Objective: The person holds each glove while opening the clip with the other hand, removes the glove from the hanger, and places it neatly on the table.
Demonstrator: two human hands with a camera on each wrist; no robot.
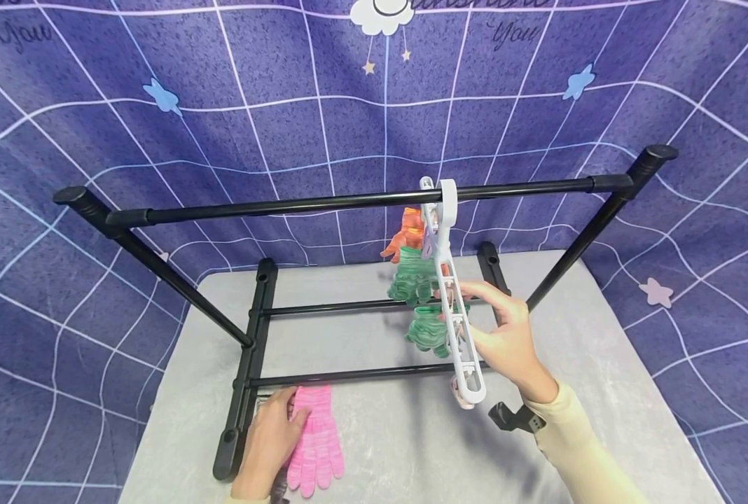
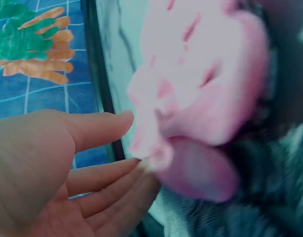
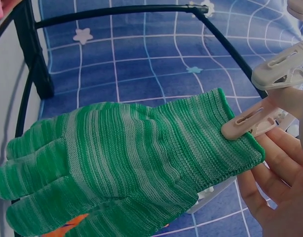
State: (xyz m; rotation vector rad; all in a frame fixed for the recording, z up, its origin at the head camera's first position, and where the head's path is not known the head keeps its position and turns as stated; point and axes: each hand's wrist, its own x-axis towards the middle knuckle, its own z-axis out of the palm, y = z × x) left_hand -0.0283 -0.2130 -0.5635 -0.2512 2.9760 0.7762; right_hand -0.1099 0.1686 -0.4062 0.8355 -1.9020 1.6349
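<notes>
Below rack bar (image 1: 286, 206), right hand (image 1: 506, 339) pinches peg (image 3: 245, 122), likely steadying green glove (image 3: 132, 153) clipped by cuff; left hand (image 1: 273, 434), thumb apart, fingers extended, touches pink glove (image 1: 315, 441).

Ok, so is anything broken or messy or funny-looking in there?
No, nothing really stands out. The white hanger hangs on the black rack, green gloves and an orange glove hang from it, and I see no spills or rips. The pink glove lies on the table instead, which isn't odd.

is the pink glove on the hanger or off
Off: the pink glove lies on the table, touched by the left hand, apart from the white hanger.
</notes>
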